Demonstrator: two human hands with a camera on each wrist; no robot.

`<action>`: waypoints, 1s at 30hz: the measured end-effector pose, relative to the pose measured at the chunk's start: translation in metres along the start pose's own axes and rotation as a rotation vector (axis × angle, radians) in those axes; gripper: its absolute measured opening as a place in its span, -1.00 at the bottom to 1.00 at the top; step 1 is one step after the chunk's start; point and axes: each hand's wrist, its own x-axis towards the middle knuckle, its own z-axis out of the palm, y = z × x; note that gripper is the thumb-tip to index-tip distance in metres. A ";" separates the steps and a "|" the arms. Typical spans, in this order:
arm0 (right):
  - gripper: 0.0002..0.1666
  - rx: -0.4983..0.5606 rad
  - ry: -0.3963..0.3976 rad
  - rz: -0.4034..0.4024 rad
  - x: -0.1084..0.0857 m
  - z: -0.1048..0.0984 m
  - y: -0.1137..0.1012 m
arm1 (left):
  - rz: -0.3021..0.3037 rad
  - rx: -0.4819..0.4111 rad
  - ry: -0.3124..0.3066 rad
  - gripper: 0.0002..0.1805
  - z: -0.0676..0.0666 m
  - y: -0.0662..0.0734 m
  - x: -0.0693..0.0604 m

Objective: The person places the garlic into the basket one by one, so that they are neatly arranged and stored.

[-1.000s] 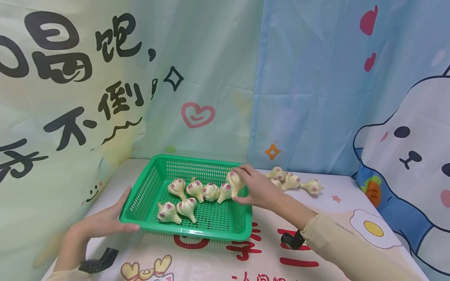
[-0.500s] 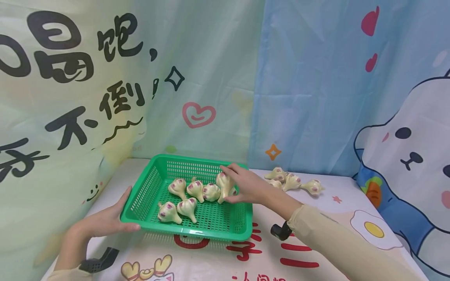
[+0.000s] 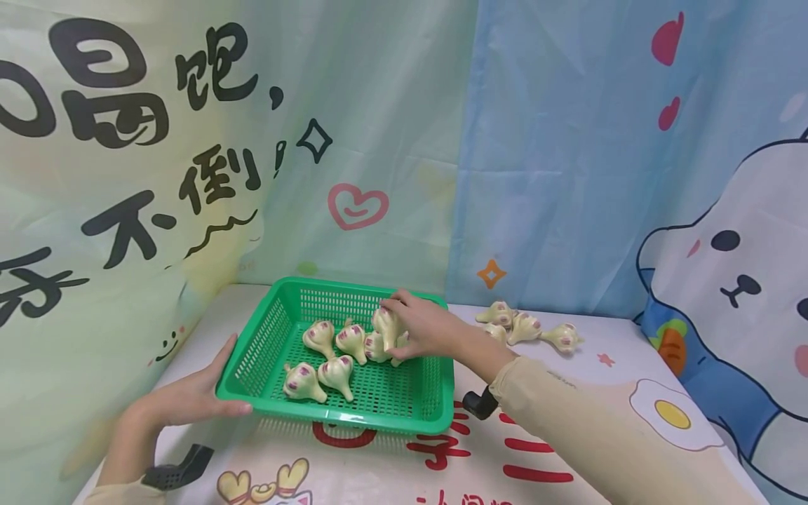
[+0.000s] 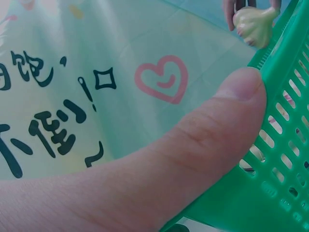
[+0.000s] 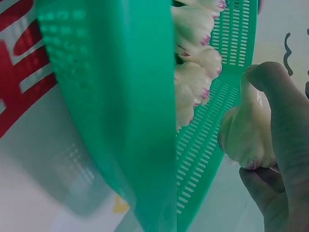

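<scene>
Six garlic bulbs [image 3: 337, 375] lie in the green basket [image 3: 404, 423], four in a far row and two nearer the front rim. Over the right part of that row is the held bulb [image 3: 386, 328], stalk end down, pinched in the right hand [image 3: 426, 326]: thumb at the stalk, fingertips at the fat end. It overlaps its neighbours from above (whether it touches them, I cannot tell). The left hand [image 3: 189, 396] rests at the basket's left near corner, thumb and forefinger extended along it rather than clenched; its other fingers are hidden. Four loose bulbs [image 3: 524, 327] sit bunched on the table [image 3: 606, 333], right of the basket.

The likeliest trouble, I judge, is crowding: let go here, the held bulb could land on the row, roll off those rounded backs and knock others askew. Its grip, at the two ends only, could let it twist if the stalk slips from the thumb. A careless knock of the wrist on the right rim might slide the basket, since the left hand appears only to brace one corner.
</scene>
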 end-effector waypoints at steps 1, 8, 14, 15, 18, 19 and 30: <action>-0.04 -0.003 0.002 0.005 0.002 0.001 -0.001 | -0.001 -0.001 -0.001 0.31 0.000 0.000 0.000; -0.02 0.006 0.018 0.056 0.010 0.007 0.000 | -0.003 0.006 0.003 0.31 0.000 -0.001 0.001; -0.02 0.050 -0.006 0.108 0.015 0.010 0.001 | -0.001 0.005 0.002 0.31 0.000 -0.002 0.001; -0.02 0.062 -0.010 0.115 0.016 0.010 0.001 | -0.002 0.004 0.003 0.31 0.000 -0.002 0.001; -0.03 0.085 -0.030 0.134 0.018 0.011 0.001 | -0.007 0.002 0.002 0.31 0.000 -0.002 0.000; -0.03 0.090 -0.038 0.139 0.019 0.011 0.001 | -0.007 0.000 0.001 0.31 0.000 -0.002 0.000; -0.11 0.192 -0.093 0.134 0.024 0.027 -0.005 | 0.005 -0.006 0.001 0.31 0.001 -0.003 0.001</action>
